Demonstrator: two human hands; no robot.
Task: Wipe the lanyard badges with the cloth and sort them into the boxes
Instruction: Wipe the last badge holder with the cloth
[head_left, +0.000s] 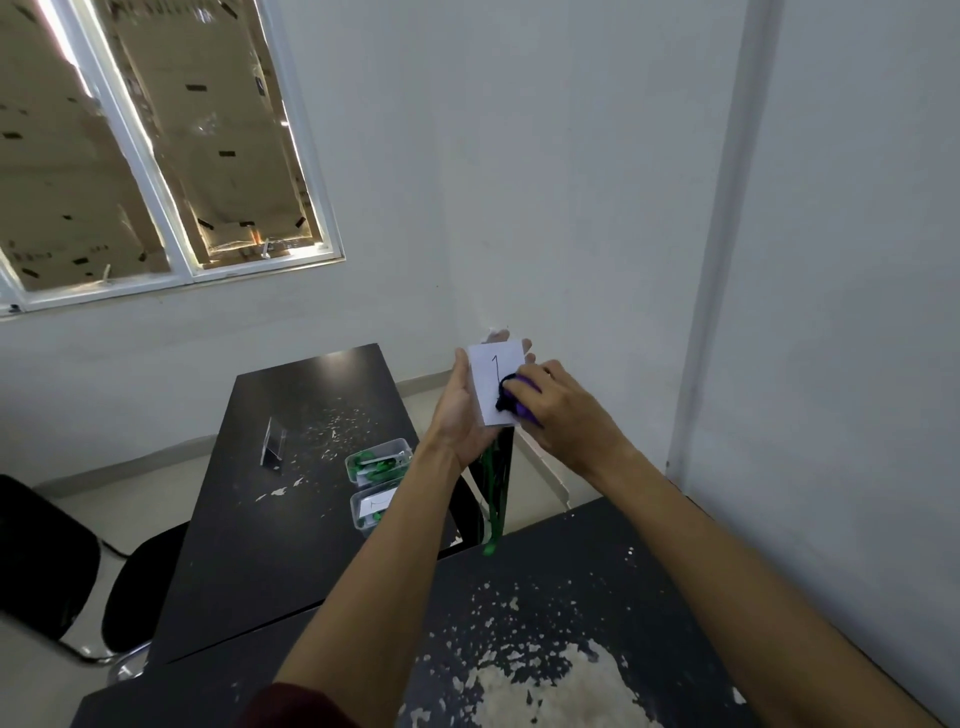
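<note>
1 badge (492, 376) held in L hand (460, 415) | R hand (563, 410) grips 1 cloth (522, 397) on it | 2 boxes (401, 443)

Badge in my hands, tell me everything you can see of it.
The badge is a white rectangular card with a handwritten black 1, seemingly in a clear sleeve. It is held in the air, nearly upright, facing the camera. The left hand grips its left edge, fingertips showing past its right edge. The right hand presses a purple and black cloth on its lower right part. Its green lanyard hangs down below it.
</note>
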